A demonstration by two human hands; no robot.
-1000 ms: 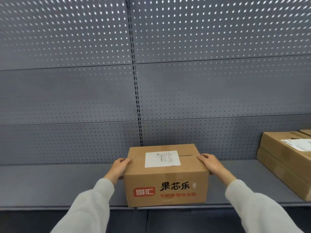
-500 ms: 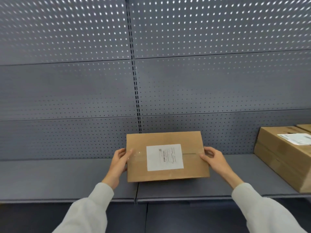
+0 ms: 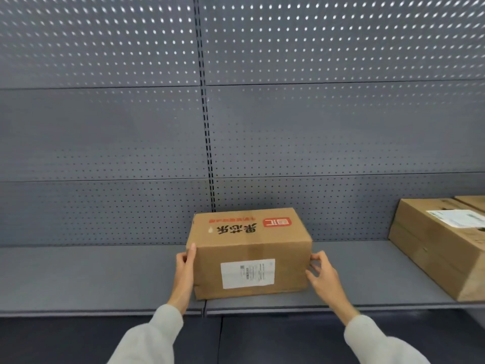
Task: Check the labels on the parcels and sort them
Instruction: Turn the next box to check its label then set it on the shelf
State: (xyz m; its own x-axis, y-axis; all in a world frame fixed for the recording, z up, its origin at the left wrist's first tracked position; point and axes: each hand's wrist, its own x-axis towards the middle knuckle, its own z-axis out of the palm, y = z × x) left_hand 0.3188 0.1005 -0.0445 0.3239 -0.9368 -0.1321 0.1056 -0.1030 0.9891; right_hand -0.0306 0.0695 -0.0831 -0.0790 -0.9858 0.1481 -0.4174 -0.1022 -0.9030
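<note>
A long grey shelf (image 3: 78,279) of smooth matt metal is seen across the view, and behind it a grey back wall (image 3: 105,140) of sheet metal is pierced with many small round holes in regular rows. The wall is divided by one dark vertical slotted post (image 3: 208,153).

Two arms are seen, each covered by a soft pale sleeve (image 3: 147,337). The left hand (image 3: 185,269) is stretched forward and laid flat against the left side of the parcel (image 3: 249,254), with the fingers straight and the thumb resting at the upper left edge; it is pressed on the cardboard and not curled round it.

The parcel is one box of plain brown cardboard, rectangular, with sharp edges and a faint fold line across the middle. It is standing on the shelf near the front edge, just right of the joint between the two shelf boards. One white rectangular label (image 3: 248,273) is stuck on the face toward the camera. On the top face, black characters and a red square logo are printed upside down.

The right hand (image 3: 324,274) is held at the right side of the parcel, with the fingers bent and the fingertips touching the right edge.

At the far right, a second, larger cardboard box (image 3: 433,253) is placed on the same shelf, well apart, with one white label on its top. The corner of a third box (image 3: 472,202) is seen behind it.
</note>
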